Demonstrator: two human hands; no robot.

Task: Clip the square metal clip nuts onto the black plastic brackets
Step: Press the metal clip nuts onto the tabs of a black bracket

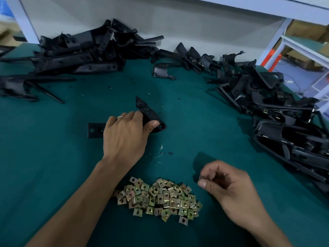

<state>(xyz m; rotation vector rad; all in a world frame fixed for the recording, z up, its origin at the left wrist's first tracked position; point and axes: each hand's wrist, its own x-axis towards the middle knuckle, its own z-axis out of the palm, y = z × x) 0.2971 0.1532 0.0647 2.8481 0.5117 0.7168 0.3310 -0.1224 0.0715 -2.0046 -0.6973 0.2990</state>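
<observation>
Left hand (124, 132) wrapped round a black bracket (147, 113) near the middle of the table (44, 157), thumb on its near end, fingers curled over the top. Held that way, likely, to keep it steady and turn a bare edge toward the other hand. One end tipped up toward the far edge, the other end resting on the green cloth. A flat black strip with holes (95, 130) poking out from under the same hand on the left; cannot tell if part of the same bracket.

Right hand (226, 184) hanging low near the near edge, just right of the nuts (158, 198). Fingers bent in toward the thumb, like a pinch. Too dark inside to tell if a nut sits there.

Nuts heaped in one small pile close to the near edge, between the two arms. Put there, probably, for a short reach.

More brackets in two big heaps: one pile (74, 56) at the far left corner, another pile (267, 104) along the right edge. Maybe one for done, one for not done; cannot tell which.

Next step, most likely: bring a nut up and push it onto the bracket edge.
</observation>
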